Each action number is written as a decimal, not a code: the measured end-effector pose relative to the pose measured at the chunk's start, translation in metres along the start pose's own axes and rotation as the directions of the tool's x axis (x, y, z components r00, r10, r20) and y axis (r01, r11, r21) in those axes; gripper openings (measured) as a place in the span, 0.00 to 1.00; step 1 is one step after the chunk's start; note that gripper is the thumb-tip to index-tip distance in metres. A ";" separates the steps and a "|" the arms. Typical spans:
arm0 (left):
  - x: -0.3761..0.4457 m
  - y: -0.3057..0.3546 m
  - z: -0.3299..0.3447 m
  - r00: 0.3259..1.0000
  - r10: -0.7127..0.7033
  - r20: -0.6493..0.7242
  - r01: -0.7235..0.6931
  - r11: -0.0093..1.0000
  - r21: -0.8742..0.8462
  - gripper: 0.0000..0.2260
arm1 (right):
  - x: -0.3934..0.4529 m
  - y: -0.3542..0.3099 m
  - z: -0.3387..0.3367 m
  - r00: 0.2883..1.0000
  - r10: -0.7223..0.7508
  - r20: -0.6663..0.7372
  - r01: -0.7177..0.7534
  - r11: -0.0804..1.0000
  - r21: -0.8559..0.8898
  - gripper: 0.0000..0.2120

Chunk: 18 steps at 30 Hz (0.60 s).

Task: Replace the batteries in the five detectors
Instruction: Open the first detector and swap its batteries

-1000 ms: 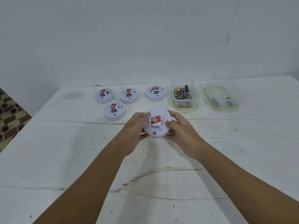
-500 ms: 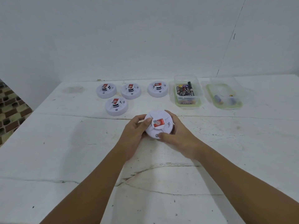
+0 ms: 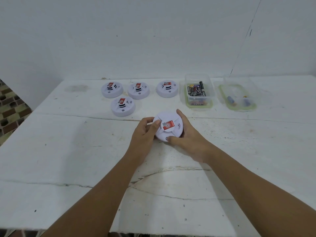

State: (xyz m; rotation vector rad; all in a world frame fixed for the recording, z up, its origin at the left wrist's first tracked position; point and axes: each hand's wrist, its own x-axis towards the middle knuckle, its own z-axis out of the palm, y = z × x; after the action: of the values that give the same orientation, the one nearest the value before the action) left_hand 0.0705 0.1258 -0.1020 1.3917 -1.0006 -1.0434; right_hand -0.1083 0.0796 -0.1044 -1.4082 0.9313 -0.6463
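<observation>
Since the earlier frames both hands have lowered the detector (image 3: 168, 128) toward the table (image 3: 51, 151), and its red label now sits more level. That label shows a white circle with an S-like mark; smaller print is unreadable. Left hand (image 3: 145, 132) grips the detector's left edge, thumb on its face. Right hand (image 3: 188, 135) cups the right edge, thumb pressing near the front. Four more detectors (image 3: 122, 106) lie far left, each with a red label. Right of them a clear tub (image 3: 199, 93) holds batteries (image 3: 196, 90), brands unreadable. Farther right, a second tub (image 3: 238, 98) holds two. Cracked white table, plain white wall (image 3: 153, 40), tiled floor (image 3: 10, 106) at left.
</observation>
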 end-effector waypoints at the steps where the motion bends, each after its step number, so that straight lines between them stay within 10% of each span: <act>1: -0.001 0.000 0.000 1.000 0.004 0.001 -0.004 1.000 0.013 0.10 | 0.000 0.000 0.000 1.000 -0.003 0.001 0.003 1.000 -0.002 0.52; 18: -0.008 -0.005 0.005 0.992 0.106 -0.062 -0.090 0.971 0.222 0.09 | -0.007 0.000 0.000 1.000 -0.014 -0.016 0.014 1.000 -0.006 0.51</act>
State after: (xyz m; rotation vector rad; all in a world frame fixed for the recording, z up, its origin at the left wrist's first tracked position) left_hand 0.0635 0.1327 -0.1063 1.5303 -1.1451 -0.8219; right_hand -0.1117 0.0856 -0.1030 -1.4173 0.9371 -0.6667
